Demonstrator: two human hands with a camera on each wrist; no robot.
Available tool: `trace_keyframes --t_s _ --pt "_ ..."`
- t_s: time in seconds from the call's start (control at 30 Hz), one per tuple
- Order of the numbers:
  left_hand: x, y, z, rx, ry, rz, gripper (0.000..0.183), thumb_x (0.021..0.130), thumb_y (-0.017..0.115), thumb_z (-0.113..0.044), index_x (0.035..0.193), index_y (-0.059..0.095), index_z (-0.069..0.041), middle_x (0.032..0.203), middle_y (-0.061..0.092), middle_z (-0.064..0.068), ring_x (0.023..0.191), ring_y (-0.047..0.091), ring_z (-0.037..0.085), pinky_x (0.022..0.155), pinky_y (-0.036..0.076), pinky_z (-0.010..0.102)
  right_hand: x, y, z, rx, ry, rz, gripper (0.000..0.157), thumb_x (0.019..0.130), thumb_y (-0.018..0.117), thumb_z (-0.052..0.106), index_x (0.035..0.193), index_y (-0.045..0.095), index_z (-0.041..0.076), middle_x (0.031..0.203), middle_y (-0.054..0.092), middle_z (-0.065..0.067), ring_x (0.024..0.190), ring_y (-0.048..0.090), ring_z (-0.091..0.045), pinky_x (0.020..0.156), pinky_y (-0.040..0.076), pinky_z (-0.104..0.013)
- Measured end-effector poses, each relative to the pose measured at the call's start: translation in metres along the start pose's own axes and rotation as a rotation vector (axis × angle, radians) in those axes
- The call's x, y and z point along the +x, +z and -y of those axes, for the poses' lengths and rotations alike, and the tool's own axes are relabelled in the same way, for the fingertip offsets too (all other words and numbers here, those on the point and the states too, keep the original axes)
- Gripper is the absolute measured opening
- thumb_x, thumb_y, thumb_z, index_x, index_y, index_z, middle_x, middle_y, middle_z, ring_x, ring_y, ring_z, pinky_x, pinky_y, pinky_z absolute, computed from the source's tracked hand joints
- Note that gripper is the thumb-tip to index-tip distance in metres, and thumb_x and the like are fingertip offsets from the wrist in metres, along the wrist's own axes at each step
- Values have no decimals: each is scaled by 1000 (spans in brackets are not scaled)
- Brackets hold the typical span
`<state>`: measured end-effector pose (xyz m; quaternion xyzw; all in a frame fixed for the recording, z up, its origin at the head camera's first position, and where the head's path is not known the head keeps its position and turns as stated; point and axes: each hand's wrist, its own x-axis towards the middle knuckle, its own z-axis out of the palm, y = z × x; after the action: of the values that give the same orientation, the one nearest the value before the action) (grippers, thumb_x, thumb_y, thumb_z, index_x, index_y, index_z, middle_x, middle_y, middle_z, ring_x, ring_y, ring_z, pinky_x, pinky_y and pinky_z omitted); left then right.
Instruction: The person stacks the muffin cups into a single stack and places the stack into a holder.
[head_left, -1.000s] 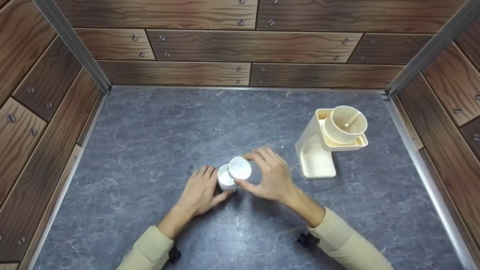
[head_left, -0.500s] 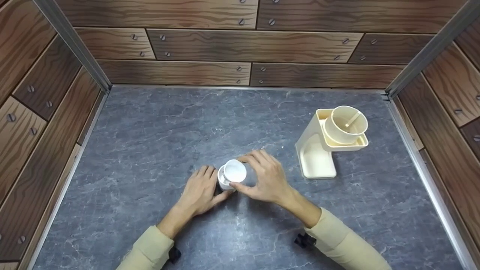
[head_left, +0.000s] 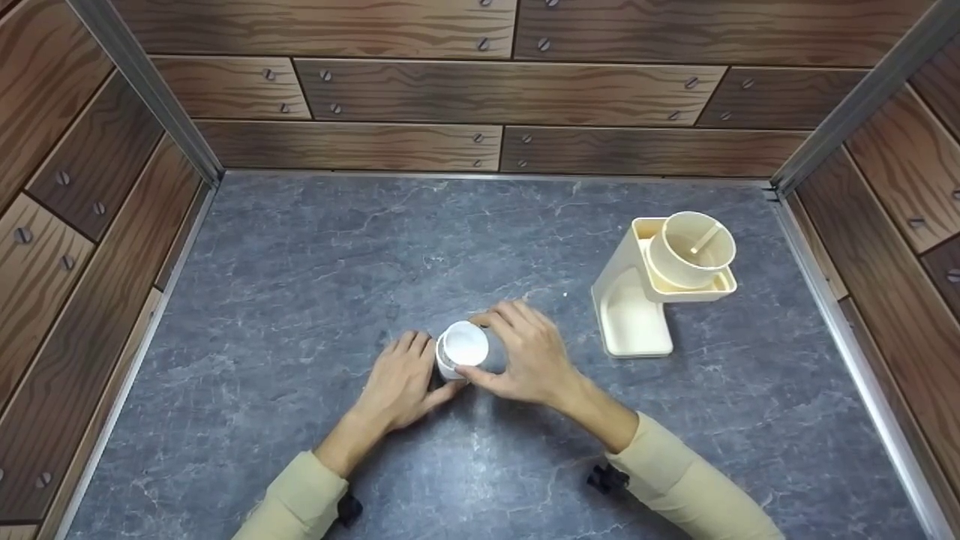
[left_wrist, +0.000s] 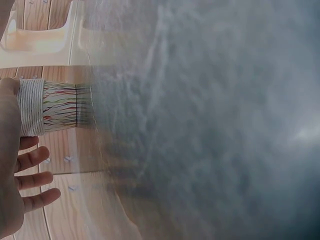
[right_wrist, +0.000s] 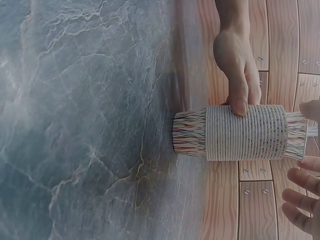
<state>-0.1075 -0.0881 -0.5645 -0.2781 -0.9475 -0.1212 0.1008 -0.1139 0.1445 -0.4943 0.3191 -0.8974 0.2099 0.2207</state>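
Note:
A stack of nested paper cups [head_left: 442, 365] stands upright on the grey surface, white inside and printed with thin coloured lines outside. My left hand [head_left: 391, 392] grips the stack between its thumb and index finger, the other fingers spread beside it. My right hand [head_left: 529, 358] pinches the rim of the top paper cup [head_left: 466, 344] between thumb and fingers. In the right wrist view this top cup [right_wrist: 296, 136] sits partly inside the stack [right_wrist: 245, 132], its upper part standing out. The left wrist view shows the lower stack [left_wrist: 31, 107]; the upper end is out of frame.
To the right stands a cream holder [head_left: 637, 330] with a foot and an overhanging top tray. A cream round container [head_left: 667, 259] with a short stick [head_left: 706, 237] inside rests in that tray. Wood-patterned walls [head_left: 495, 90] enclose the back and sides.
My right hand has moved left and brought the single cup from partly beside the stack to over and into its top. The left hand has stayed still on the stack.

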Motion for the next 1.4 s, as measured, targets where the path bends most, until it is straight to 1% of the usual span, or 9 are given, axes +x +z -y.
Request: trace_keyframes --t_s 0.2,0.33,0.63,0.83,1.0,1.23,1.4 --pt "0 0 0 5 2 3 75 96 55 -71 127 63 -4 116 66 12 110 64 29 95 58 47 3 0 0 -31 -23 18 59 83 75 66 115 72 17 105 72 0 94 66 -17 82 58 -33" --pt "0 0 0 11 8 -1 74 96 56 -71 126 63 -4 116 67 12 110 64 29 95 58 47 5 1 0 -43 -37 25 58 82 75 65 113 72 16 104 72 0 93 66 -17 81 58 -32" --pt "1 -2 0 39 12 14 75 97 53 -72 126 63 -4 117 67 12 111 64 28 95 58 45 7 3 1 -79 -45 55 57 83 75 66 111 71 16 102 71 -1 93 65 -18 79 58 -32" --pt "1 -2 0 40 22 -3 75 97 54 -70 127 63 -3 117 67 13 110 64 29 93 58 45 7 6 0 -67 -37 74 60 82 75 68 112 71 16 102 70 -1 92 64 -18 79 58 -32" --pt "1 -2 0 37 17 6 75 97 54 -70 128 62 -2 118 67 13 111 64 29 94 58 46 5 10 -1 -48 -33 67 59 80 79 66 113 72 17 102 71 -1 92 65 -18 79 58 -32" --pt "1 -2 0 35 20 6 74 96 56 -69 127 63 -2 117 67 14 111 63 30 94 58 46 3 12 -3 -40 -29 71 61 82 75 69 114 72 17 105 72 -1 94 66 -18 81 59 -32" --pt "0 -2 0 25 15 10 76 97 54 -71 127 63 -2 117 67 13 111 64 30 96 58 47 0 14 -4 -17 -9 86 63 83 73 71 116 72 18 107 72 0 96 66 -18 84 59 -34"
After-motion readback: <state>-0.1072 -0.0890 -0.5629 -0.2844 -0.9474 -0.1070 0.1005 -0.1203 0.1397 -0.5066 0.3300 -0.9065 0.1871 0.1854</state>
